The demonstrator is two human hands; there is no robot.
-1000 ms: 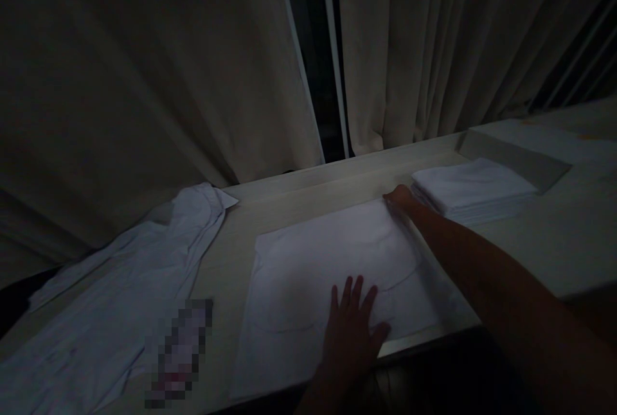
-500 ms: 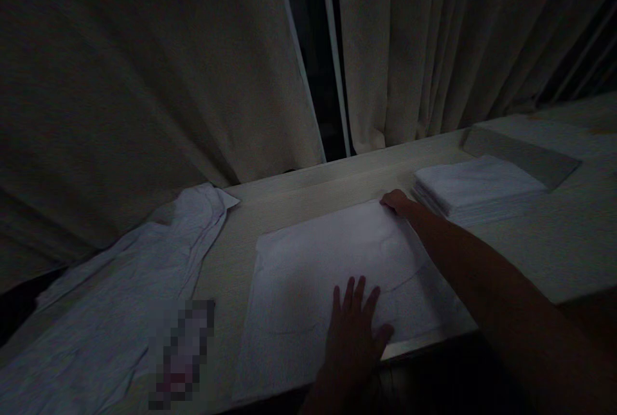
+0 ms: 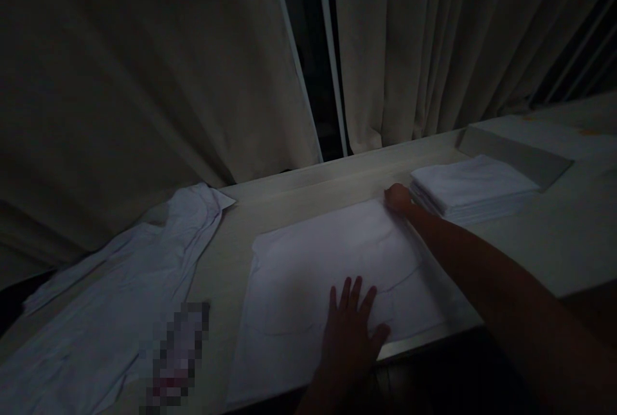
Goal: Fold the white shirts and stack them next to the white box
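Dim room, curtains behind pale table (image 3: 299, 193). White folded cloth (image 3: 337, 273) flat at frame centre. Left hand (image 3: 349, 331) fingers spread, flat on cloth near edge. Right hand (image 3: 398, 197) fingers curled at cloth's far right corner, grip unclear, beside folded stack (image 3: 472, 185).

Bare forearms, no sleeves, rings or watch
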